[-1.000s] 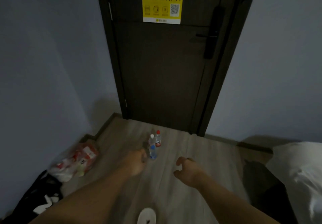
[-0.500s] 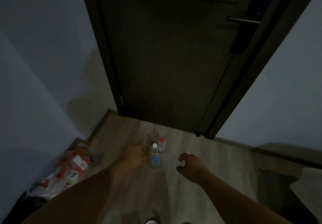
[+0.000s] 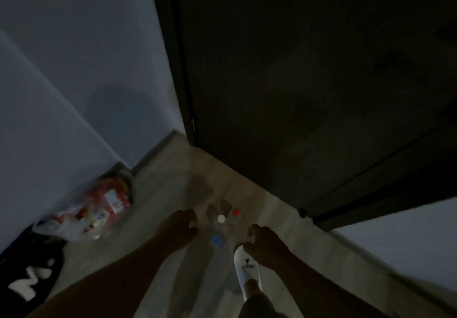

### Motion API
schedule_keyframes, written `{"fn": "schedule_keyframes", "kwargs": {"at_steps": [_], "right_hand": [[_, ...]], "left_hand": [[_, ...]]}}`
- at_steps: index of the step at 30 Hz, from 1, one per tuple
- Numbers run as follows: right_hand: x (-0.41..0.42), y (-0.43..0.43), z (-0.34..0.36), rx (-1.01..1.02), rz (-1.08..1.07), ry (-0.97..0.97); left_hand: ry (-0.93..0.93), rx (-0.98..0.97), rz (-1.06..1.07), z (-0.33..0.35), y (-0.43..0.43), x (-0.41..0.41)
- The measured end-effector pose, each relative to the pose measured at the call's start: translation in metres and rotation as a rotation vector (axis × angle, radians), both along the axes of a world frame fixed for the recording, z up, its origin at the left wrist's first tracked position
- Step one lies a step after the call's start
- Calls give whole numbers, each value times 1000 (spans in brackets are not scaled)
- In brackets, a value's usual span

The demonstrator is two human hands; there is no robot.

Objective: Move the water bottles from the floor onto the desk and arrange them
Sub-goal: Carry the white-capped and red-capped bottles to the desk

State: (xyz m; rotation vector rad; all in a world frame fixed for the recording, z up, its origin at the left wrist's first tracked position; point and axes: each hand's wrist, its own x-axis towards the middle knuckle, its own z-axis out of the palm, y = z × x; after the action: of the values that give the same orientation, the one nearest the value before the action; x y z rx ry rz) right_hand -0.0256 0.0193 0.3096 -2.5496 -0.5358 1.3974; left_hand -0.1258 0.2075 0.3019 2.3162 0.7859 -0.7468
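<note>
Mostly the dim view is filled by a dark, matte door [image 3: 296, 83], flat and smooth in its dark frame, with a plain grey-blue wall [image 3: 74, 58] on either side. Below them lies the floor [image 3: 279, 221], pale planks with a faint wood grain, edged by a low skirting board [image 3: 153, 152] along the left wall. At the lower left a black fabric item [image 3: 27, 280] with white lettering lies on the floor. Just beyond it, against the wall, a crinkled clear plastic bag [image 3: 99, 209] holds red-and-white packets, too blurred to identify. The left hand [image 3: 178, 226] reaches in from the bottom edge and hangs just left of the bottles, its fingers bent and a little apart, gripping nothing. The right hand [image 3: 264, 243] hangs just right of them, fingers loosely curled with the thumb apart, also gripping nothing. Under the right hand a white slipper [image 3: 247, 268] with small dark print points toward the door. Between the hands, upright on the floor near the door, stand three clear plastic water bottles [image 3: 222, 226], seen from above. A blue-capped bottle [image 3: 217, 240] is nearest, a white-capped bottle [image 3: 221, 218] stands beyond it, and a red-capped bottle [image 3: 235, 212] is just right of that one. Whether they touch I cannot tell.
</note>
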Motion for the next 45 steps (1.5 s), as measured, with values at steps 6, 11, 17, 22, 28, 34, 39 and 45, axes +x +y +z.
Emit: {"fn": "schedule_keyframes", "kwargs": {"at_steps": [6,11,17,22,28,34,39,45], "right_hand": [[66,1,-48,-69,156,59],[91,10,-98,-107,196,155],[105,24,-180,-137,177,189],[115,33,-257,-206,143,217],[129,55,-328,-124,-10,144],[133,68,-397,56,-175,147],[134,71,-435,111,-131,190],[144,81,-457,54,-14,169]], "left_hand": [[89,-39,166,-41,-7,43],[155,-78,305,-82,-10,56],[213,-123,428,-161,-10,69],[201,-185,503,-229,-16,84],[161,-195,415,-307,-16,101],[202,-326,281,-373,-17,123],[155,-324,365,-415,-20,139],[221,-306,390,-430,-16,149]]}}
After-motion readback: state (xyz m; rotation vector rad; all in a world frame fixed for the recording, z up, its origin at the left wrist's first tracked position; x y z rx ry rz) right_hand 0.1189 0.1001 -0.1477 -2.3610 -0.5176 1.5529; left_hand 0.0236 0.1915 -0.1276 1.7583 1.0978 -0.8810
